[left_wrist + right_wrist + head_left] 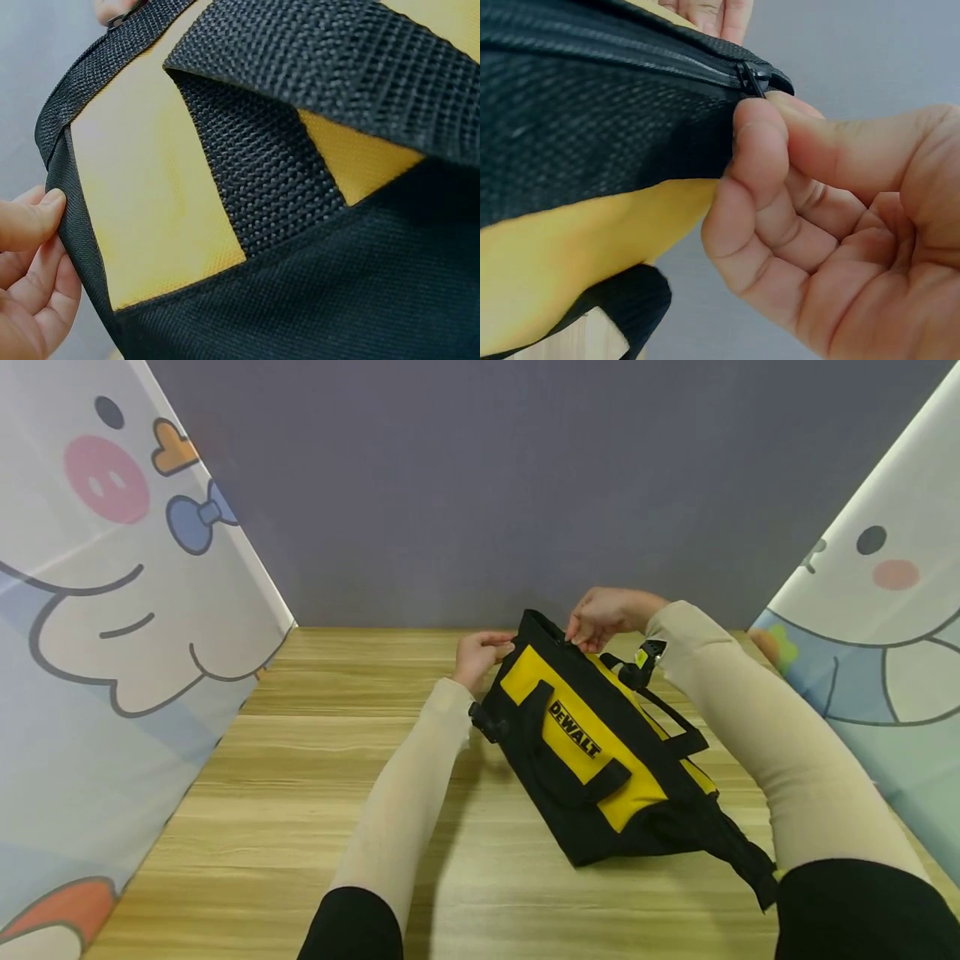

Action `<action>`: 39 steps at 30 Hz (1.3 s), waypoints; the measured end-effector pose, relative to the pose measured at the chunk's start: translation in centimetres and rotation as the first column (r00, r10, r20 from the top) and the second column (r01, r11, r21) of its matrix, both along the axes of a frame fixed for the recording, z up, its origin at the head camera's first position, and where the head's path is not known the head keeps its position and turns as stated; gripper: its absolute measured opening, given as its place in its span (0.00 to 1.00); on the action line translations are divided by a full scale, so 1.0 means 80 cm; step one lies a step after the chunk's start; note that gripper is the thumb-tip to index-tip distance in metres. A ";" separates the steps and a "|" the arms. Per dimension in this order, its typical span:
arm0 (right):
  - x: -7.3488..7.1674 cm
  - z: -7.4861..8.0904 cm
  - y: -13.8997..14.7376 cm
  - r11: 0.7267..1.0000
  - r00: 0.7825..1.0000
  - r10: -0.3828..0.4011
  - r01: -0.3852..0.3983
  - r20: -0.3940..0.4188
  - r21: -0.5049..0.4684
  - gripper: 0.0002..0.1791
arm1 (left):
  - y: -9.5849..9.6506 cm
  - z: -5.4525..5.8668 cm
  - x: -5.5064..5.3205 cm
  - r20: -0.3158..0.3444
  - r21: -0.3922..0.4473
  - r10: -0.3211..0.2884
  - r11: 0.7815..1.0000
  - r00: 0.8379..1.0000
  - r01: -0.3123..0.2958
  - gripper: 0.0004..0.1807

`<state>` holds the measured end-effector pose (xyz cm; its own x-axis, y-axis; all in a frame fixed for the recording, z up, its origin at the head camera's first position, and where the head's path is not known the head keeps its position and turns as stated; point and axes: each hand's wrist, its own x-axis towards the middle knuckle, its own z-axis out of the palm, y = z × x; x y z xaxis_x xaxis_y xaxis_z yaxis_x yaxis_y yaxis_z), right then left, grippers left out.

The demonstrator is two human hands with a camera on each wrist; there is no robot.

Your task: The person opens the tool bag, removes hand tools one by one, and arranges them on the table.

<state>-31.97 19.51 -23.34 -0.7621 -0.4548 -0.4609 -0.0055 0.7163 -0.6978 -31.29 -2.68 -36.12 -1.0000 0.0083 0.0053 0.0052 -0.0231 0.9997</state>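
Observation:
A black and yellow tool bag (573, 718) with DEWALT lettering lies slantwise on the table, its far end raised toward the back wall. With thumb and fingers my left hand (477, 658) pinches the black side edge of the bag near that end, as the left wrist view (34, 262) shows too. At the top, my right hand (606, 612) pinches the small black zipper pull (751, 81) between thumb and forefinger. The zipper (630, 56) runs away from it along the black top band, its teeth together. Black webbing handles (678, 727) hang on both sides.
The wood-grain table (300, 793) spreads out around the bag. A grey wall (480, 493) rises behind it, and cartoon-printed sheets (90, 635) flank both sides. A black strap end (750, 860) of the bag reaches toward my right sleeve.

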 end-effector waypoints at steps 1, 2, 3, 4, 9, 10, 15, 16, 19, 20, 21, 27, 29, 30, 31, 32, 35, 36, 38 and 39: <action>0.001 0.000 0.001 1.000 1.000 0.002 -0.002 0.000 0.006 0.07 | 0.000 0.000 0.000 0.000 0.001 0.001 1.000 1.000 -0.001 0.15; 0.002 -0.001 0.003 1.000 1.000 0.004 -0.004 0.002 0.008 0.07 | 0.000 0.000 0.001 0.000 0.002 0.002 1.000 1.000 -0.002 0.15; 0.004 -0.002 0.004 1.000 1.000 0.006 -0.006 0.006 0.007 0.07 | 0.000 0.000 0.001 -0.001 0.004 0.002 1.000 1.000 -0.002 0.15; 0.005 -0.003 0.005 1.000 1.000 0.009 -0.009 0.010 0.007 0.07 | -0.001 0.000 0.001 -0.003 0.002 0.003 1.000 1.000 -0.003 0.14; 0.010 -0.006 0.013 1.000 0.999 0.020 -0.020 0.029 0.010 0.06 | -0.001 -0.002 0.002 -0.011 -0.004 0.004 1.000 1.000 -0.004 0.14; 0.012 -0.007 0.014 1.000 0.999 0.021 -0.022 0.033 0.012 0.06 | -0.002 -0.002 0.002 -0.011 -0.004 0.005 1.000 1.000 -0.005 0.14; 0.018 -0.009 0.018 1.000 0.999 0.020 -0.020 0.049 0.006 0.06 | -0.002 -0.003 0.003 -0.011 -0.006 0.006 1.000 1.000 -0.006 0.14; 0.019 -0.009 0.019 1.000 0.999 0.021 -0.021 0.049 0.005 0.06 | -0.002 -0.003 0.003 -0.011 -0.009 0.006 1.000 1.000 -0.006 0.14; 0.023 -0.010 0.021 1.000 0.998 0.025 -0.026 0.054 0.007 0.06 | -0.003 -0.003 0.003 -0.010 -0.015 0.003 1.000 1.000 -0.003 0.14; 0.024 -0.009 0.021 1.000 0.998 0.027 -0.028 0.053 0.010 0.06 | -0.003 -0.003 0.003 -0.010 -0.016 0.001 1.000 1.000 -0.001 0.14; 0.026 -0.009 0.022 0.999 0.998 0.033 -0.034 0.054 0.011 0.06 | -0.003 -0.003 0.003 -0.009 -0.016 0.000 1.000 1.000 0.000 0.14; 0.033 -0.005 0.028 0.997 0.994 0.074 -0.076 0.078 0.020 0.05 | -0.004 -0.003 0.003 -0.007 0.002 0.001 1.000 1.000 -0.001 0.14; 0.035 -0.005 0.031 0.995 0.992 0.088 -0.091 0.092 0.027 0.04 | -0.004 -0.003 0.003 -0.011 0.007 -0.005 1.000 1.000 0.006 0.15; 0.036 -0.005 0.033 0.995 0.991 0.094 -0.097 0.097 0.031 0.05 | -0.004 -0.002 0.003 -0.012 0.008 -0.009 1.000 1.000 0.009 0.15; 0.037 -0.005 0.034 0.994 0.990 0.099 -0.103 0.103 0.032 0.05 | -0.004 -0.002 0.003 -0.013 0.008 -0.011 1.000 1.000 0.011 0.15; 0.038 -0.006 0.035 0.994 0.989 0.102 -0.106 0.109 0.032 0.05 | -0.004 -0.002 0.003 -0.015 0.011 -0.013 1.000 1.000 0.013 0.15; 0.039 -0.007 0.038 0.993 0.986 0.113 -0.118 0.119 0.031 0.06 | -0.005 -0.002 0.003 -0.016 0.014 -0.010 1.000 1.000 0.011 0.14; 0.040 -0.008 0.038 0.992 0.986 0.115 -0.120 0.123 0.029 0.06 | -0.005 -0.002 0.003 -0.016 0.009 -0.008 1.000 1.000 0.008 0.14; 0.041 -0.008 0.039 0.991 0.984 0.122 -0.127 0.133 0.031 0.06 | -0.006 -0.002 0.003 -0.017 0.006 -0.002 1.000 1.000 0.002 0.14; 0.041 -0.008 0.040 0.990 0.982 0.128 -0.134 0.138 0.035 0.06 | -0.006 -0.002 0.003 -0.015 0.001 0.001 1.000 1.000 -0.001 0.14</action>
<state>-28.65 22.72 -23.99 -0.6265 -0.5238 -0.5772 -0.0096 0.7457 -0.6663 -31.05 -3.20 -36.26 -0.9998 0.0074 0.0209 0.0207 -0.0243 0.9995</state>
